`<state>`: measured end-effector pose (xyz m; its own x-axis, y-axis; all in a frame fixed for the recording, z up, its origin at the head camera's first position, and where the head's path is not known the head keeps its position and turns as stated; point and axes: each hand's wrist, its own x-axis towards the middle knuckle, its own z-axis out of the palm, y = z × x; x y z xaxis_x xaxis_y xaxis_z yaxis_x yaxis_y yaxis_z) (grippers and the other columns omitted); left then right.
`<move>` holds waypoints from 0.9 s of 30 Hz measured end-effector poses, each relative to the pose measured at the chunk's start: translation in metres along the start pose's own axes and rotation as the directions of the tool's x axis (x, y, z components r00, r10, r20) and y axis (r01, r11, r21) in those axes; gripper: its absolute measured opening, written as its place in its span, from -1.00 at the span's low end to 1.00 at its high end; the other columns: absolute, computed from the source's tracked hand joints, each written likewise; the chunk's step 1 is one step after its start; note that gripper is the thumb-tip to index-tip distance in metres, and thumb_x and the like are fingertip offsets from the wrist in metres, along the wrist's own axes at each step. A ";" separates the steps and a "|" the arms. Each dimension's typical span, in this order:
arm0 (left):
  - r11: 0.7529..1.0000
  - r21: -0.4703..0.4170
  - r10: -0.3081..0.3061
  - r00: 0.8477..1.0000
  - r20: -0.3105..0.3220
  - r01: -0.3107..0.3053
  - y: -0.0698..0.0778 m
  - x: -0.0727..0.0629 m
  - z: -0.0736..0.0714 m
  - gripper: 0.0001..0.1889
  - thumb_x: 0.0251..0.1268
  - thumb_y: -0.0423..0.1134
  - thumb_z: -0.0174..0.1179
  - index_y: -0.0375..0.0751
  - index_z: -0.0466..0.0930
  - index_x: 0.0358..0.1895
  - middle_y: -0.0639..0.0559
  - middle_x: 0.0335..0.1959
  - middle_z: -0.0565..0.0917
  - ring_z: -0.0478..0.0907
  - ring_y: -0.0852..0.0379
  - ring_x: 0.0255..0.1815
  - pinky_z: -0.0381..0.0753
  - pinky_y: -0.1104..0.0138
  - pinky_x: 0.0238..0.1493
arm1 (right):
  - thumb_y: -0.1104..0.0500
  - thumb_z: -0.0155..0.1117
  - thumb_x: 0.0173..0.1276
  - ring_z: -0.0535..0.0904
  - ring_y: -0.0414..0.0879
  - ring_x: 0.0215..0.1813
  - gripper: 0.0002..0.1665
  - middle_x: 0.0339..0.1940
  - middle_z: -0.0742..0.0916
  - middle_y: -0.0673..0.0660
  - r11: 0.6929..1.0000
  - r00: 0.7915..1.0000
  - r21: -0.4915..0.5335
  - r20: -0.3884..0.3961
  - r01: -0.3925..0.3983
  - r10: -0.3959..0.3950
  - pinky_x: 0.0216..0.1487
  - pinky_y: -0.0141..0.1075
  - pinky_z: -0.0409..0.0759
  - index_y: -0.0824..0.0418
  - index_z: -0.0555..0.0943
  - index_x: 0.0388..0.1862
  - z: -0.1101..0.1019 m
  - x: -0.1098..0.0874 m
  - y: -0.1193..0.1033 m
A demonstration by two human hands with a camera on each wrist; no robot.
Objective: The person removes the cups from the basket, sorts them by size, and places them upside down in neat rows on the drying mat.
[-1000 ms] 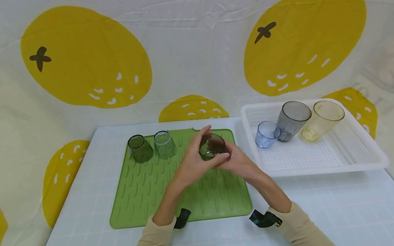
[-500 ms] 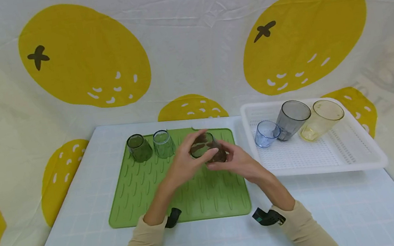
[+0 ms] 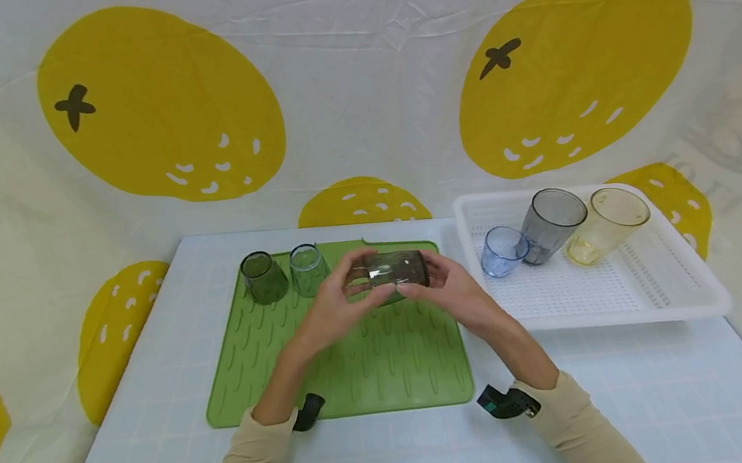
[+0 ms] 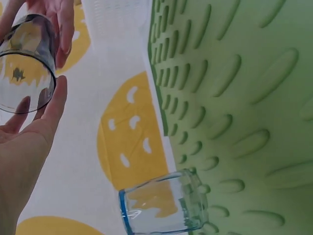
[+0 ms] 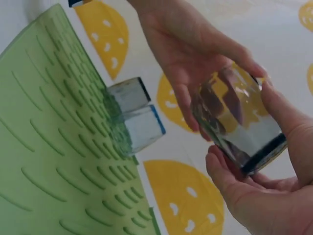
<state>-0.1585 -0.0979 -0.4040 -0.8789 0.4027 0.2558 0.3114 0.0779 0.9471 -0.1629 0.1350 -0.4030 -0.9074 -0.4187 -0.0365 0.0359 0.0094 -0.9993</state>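
A dark smoky drinking glass (image 3: 395,269) is held on its side in the air above the green drying mat (image 3: 334,377). At its left end, my left hand (image 3: 334,303) grips it with fingers behind and thumb in front. My right hand (image 3: 460,294) grips the other end; in the right wrist view its thumb and fingers curl round the glass (image 5: 234,115) near a thick dark band. On the mat's far left corner stand a dark green glass (image 3: 264,278) and a pale blue-green glass (image 3: 309,271) side by side, seemingly upside down.
A white perforated basket (image 3: 608,321) sits on the table to the right. Inside are a small blue glass (image 3: 503,251), a leaning tall grey glass (image 3: 552,227) and a leaning yellow glass (image 3: 606,225). A patterned cloth (image 3: 367,91) hangs behind the table.
The smoky glass has turned from roughly upright to lying sideways between my hands. My left hand has shifted left, and my right hand has moved round to the right end.
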 end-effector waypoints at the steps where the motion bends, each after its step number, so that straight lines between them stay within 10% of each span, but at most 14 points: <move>1: 1.000 -0.005 -0.004 1.000 0.006 0.004 -0.001 0.000 0.000 -0.37 0.42 -0.27 0.35 -0.17 0.30 0.47 -0.14 0.29 0.49 0.52 -0.09 0.29 0.53 0.05 0.33 | 0.13 0.40 0.43 0.50 0.06 0.35 -0.23 0.38 0.54 0.27 1.000 1.000 0.005 -0.021 -0.006 0.006 0.17 -0.30 0.60 0.19 0.33 0.53 0.001 0.001 0.000; 17: 0.989 0.150 0.012 1.000 -0.009 -0.011 -0.013 -0.005 0.000 -0.31 0.36 -0.15 0.42 -0.12 0.36 0.50 -0.11 0.31 0.49 0.45 -0.09 0.36 0.41 0.01 0.42 | 0.18 0.29 0.49 0.48 0.07 0.37 -0.30 0.39 0.51 0.26 0.987 0.997 0.154 -0.065 0.055 -0.045 0.26 -0.27 0.55 0.14 0.29 0.54 0.016 0.010 0.002; 27: 0.966 0.255 0.042 0.999 -0.017 -0.036 -0.016 -0.005 0.002 -0.28 0.34 -0.19 0.43 -0.23 0.35 0.51 -0.12 0.28 0.49 0.46 -0.09 0.32 0.46 -0.02 0.36 | 0.17 0.35 0.45 0.49 0.06 0.33 -0.29 0.33 0.56 0.21 0.993 0.994 0.067 -0.063 0.098 -0.094 0.27 -0.17 0.51 0.10 0.35 0.53 0.022 0.018 0.004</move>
<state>-0.1585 -0.0997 -0.4207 -0.8710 0.3903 0.2984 0.4248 0.2933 0.8565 -0.1700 0.1076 -0.4072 -0.9312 -0.3601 0.0569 -0.0250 -0.0926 -0.9954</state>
